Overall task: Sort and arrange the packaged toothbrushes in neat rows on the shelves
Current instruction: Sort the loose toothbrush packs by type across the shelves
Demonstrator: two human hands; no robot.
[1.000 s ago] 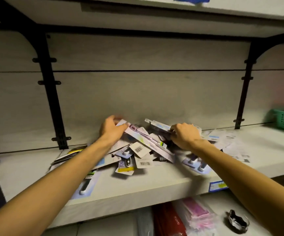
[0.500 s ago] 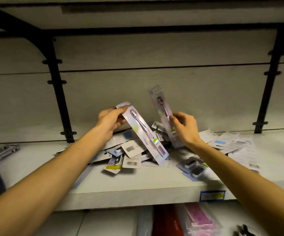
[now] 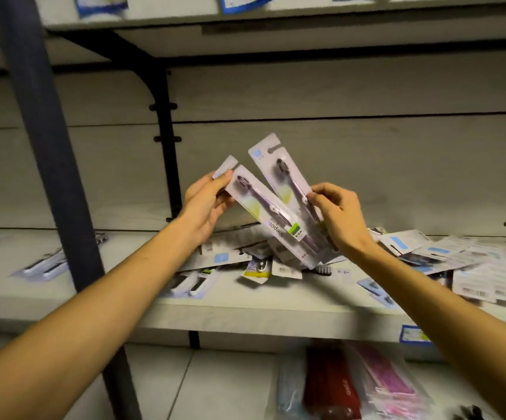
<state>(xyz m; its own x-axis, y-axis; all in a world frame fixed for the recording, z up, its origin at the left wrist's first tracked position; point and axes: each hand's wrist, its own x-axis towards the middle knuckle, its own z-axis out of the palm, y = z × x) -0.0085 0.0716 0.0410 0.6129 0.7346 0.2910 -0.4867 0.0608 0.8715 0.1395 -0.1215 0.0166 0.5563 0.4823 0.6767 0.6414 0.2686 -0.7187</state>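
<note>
Two packaged toothbrushes are held up above the middle shelf [image 3: 245, 316], their lower ends crossing. The front pack [image 3: 271, 216] is pinched near its top by the left hand [image 3: 206, 204], thumb on its face. The rear pack [image 3: 282, 174] stands steeper and is pinched at its right edge by the right hand [image 3: 339, 216], fingers curled round it.

They look like the same purple design, so the step in hand seems to be matching them. It would go best by squaring the two cards face to face, hang-holes together, before laying them down as the start of a row.

What stands in the way is the loose heap of packs [image 3: 261, 265] directly below — some face down with barcodes showing — and more packs scattered to the right [image 3: 458, 259]. A bare stretch must be cleared first. A dark upright post [image 3: 48, 165] crosses the left of the shelf, with two packs [image 3: 45, 265] beyond it.
</note>
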